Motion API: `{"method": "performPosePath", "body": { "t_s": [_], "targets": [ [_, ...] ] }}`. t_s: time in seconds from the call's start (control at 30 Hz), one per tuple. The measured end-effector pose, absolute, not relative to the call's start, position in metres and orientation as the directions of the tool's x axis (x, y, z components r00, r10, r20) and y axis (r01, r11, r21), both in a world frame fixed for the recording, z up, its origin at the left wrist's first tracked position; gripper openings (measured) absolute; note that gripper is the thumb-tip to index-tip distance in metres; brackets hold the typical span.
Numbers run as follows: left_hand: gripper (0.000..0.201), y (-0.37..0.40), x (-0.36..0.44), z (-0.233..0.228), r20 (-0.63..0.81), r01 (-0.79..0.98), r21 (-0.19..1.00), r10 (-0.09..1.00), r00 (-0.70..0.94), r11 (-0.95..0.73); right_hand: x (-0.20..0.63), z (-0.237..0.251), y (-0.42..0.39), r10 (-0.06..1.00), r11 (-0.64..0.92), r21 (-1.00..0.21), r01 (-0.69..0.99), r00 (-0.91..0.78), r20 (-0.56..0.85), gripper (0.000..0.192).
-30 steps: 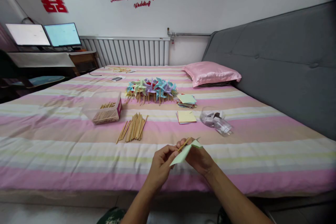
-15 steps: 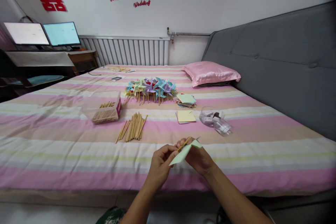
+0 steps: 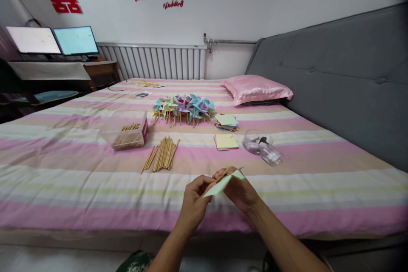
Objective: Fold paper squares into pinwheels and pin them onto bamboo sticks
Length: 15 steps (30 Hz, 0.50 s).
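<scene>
Over the near edge of the bed, my left hand [image 3: 194, 199] and my right hand [image 3: 239, 191] hold a pale green folded paper [image 3: 219, 187] together with a thin wooden stick [image 3: 223, 175]. The left fingers pinch the paper's lower left part. The right fingers grip the stick and the paper's upper right corner. A loose bundle of wooden sticks [image 3: 162, 154] lies further out on the striped bed cover [image 3: 79, 178].
A heap of finished paper pinwheels [image 3: 183, 108] lies mid-bed. A clear box of sticks [image 3: 129, 136] is at left, paper stacks [image 3: 226, 131] and a clear plastic container [image 3: 261, 146] at right. A pink pillow [image 3: 256, 88] sits by the grey headboard [image 3: 350, 72]. Two monitors [image 3: 52, 40] stand at far left.
The paper's lower tip has lifted slightly and lies flatter between my hands. Both hands stay in place.
</scene>
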State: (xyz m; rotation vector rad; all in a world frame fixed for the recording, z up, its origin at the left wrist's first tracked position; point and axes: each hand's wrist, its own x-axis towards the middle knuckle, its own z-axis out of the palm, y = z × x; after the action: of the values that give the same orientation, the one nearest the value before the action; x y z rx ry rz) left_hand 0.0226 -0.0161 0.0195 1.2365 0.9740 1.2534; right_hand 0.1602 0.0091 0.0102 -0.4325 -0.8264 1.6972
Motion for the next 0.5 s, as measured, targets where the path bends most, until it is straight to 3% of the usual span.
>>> {"method": "performPosePath", "body": {
  "t_s": [0.5],
  "targets": [
    [0.013, -0.0177, 0.0255, 0.0167, 0.152, -0.106, 0.984, 0.983, 0.101, -0.141, 0.1583, 0.0058, 0.0111, 0.951, -0.15, -0.672, -0.725, -0.292, 0.103, 0.018]
  ]
}}
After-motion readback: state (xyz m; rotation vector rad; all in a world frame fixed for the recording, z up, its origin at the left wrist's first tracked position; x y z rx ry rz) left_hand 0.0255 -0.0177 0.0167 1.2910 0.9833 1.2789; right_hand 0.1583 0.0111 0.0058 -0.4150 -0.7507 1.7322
